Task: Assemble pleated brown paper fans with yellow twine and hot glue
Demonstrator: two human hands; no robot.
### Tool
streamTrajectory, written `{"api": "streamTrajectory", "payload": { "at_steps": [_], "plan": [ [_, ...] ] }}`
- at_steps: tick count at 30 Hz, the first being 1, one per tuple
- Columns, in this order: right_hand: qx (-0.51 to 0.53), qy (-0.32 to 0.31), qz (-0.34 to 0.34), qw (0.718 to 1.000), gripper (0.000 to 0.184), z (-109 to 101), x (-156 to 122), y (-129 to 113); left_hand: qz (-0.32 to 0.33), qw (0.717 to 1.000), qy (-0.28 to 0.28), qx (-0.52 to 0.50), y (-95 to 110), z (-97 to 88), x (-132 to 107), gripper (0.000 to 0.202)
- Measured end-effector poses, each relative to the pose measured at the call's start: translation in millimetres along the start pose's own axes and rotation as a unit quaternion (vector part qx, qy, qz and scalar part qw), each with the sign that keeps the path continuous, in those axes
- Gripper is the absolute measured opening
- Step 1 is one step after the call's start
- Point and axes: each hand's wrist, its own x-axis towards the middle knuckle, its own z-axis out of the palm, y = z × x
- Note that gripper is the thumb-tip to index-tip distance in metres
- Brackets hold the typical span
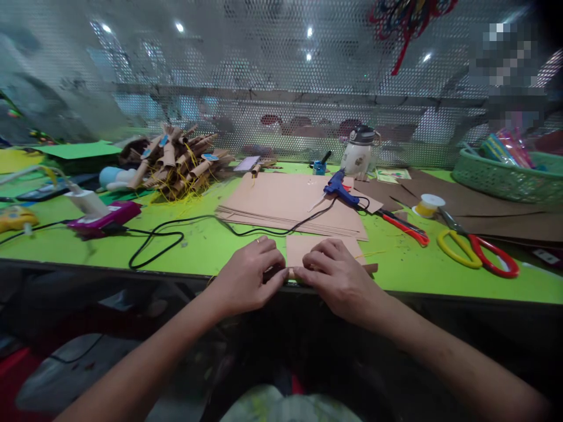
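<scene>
Both my hands rest at the near edge of the green table point(197, 246). My left hand point(248, 275) and my right hand point(336, 275) have their fingers curled and pressed on the near edge of a small brown paper sheet point(308, 246). The fingertips of the two hands almost meet at the sheet's edge, which looks rolled or folded under them. A ring shows on my left hand.
A stack of brown sheets point(285, 202) lies behind, with a blue glue gun point(338, 187) and its black cable point(176, 231). Rolled paper tubes point(180, 161) pile at back left. Red-and-yellow scissors point(475, 246), a red cutter point(407, 227), yellow thread spool point(428, 205) and a green basket point(505, 176) lie right.
</scene>
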Motion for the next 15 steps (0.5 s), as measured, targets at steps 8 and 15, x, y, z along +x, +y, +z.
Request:
{"api": "streamTrajectory", "payload": {
  "at_steps": [8, 15],
  "plan": [
    [0.010, -0.010, 0.018, 1.000, 0.022, -1.9, 2.0, -1.7, 0.107, 0.990, 0.036, 0.090, -2.2, 5.6, -9.8, 0.018],
    [0.082, 0.022, 0.024, 0.996, 0.022, -1.9, 2.1, 1.8, 0.159, 0.979, 0.038, 0.119, -6.1, 7.6, -10.3, 0.020]
  ]
}}
